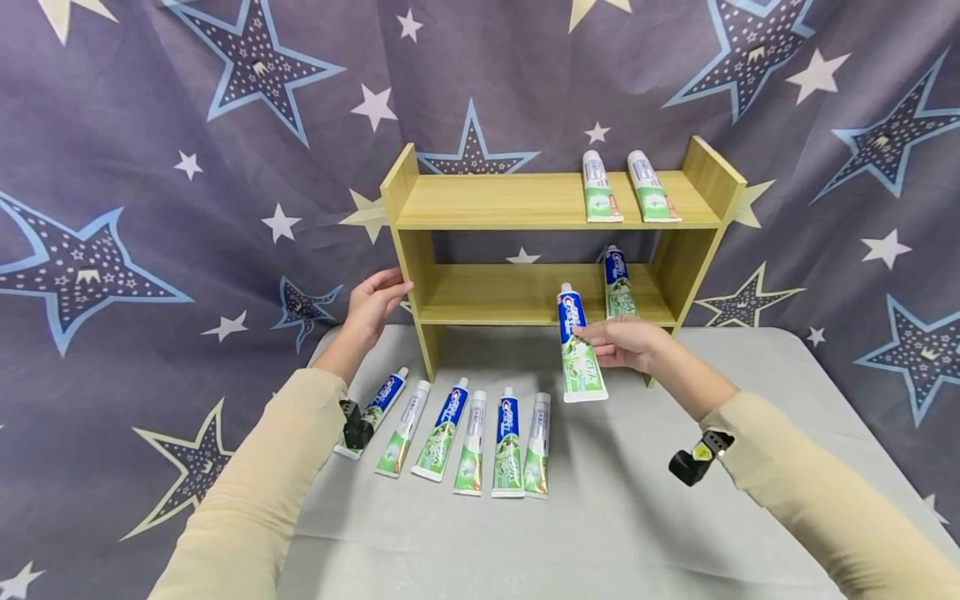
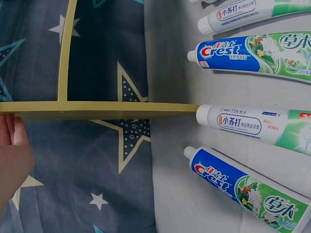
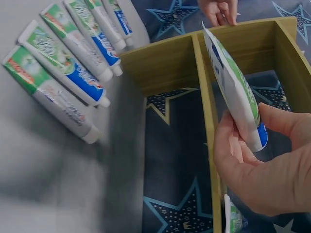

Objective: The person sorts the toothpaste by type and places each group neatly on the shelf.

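Note:
A blue-and-green Crest toothpaste tube point(image 1: 579, 354) is pinched between the thumb and fingers of my right hand point(image 1: 630, 342), in front of the lower shelf of a wooden rack point(image 1: 495, 292). In the right wrist view that tube point(image 3: 235, 87) is tilted, seen mostly from its side and back. My left hand point(image 1: 375, 307) touches the outside of the rack's left side panel with its fingertips. Another Crest tube point(image 1: 618, 282) lies on the lower shelf at the right, partly hidden by my right hand. Two white-and-green tubes point(image 1: 602, 187) lie on the upper shelf's right part.
On the grey table point(image 1: 600, 525), several toothpaste tubes point(image 1: 507, 446) lie in a row before the rack, blue-and-green ones alternating with white-and-green ones. Behind stands a curtain point(image 1: 510, 75) with star patterns. The leftmost tube is partly covered by the left wrist camera point(image 1: 356, 425).

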`<state>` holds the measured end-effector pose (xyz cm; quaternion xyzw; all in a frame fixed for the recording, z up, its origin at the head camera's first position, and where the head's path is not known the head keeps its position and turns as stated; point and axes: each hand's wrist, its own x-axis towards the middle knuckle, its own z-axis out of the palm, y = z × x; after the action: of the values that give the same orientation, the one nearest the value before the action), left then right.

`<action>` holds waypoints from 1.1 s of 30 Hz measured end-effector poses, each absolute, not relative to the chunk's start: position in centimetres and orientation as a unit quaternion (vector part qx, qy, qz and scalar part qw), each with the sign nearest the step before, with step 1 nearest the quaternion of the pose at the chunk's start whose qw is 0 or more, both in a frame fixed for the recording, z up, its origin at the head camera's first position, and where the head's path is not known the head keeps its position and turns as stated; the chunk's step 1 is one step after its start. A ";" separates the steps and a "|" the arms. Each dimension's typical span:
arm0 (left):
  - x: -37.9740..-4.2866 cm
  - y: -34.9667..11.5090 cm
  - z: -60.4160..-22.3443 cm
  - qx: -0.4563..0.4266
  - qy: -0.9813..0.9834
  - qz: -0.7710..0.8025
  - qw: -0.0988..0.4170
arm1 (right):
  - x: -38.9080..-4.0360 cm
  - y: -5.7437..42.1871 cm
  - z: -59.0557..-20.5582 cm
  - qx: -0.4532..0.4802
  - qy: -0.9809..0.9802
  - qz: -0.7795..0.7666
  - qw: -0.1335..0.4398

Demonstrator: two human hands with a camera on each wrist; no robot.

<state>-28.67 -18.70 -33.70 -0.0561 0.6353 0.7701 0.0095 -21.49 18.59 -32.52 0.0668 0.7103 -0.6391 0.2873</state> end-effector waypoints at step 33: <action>-28.7 -18.5 -33.9 -0.042 0.624 0.780 0.005 | -30.3 17.2 -31.9 0.195 0.791 -0.577 0.051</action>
<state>-28.72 -18.50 -33.88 -0.0417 0.6241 0.7802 0.0051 -30.26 17.22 -31.88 0.1952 0.7912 -0.5774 0.0507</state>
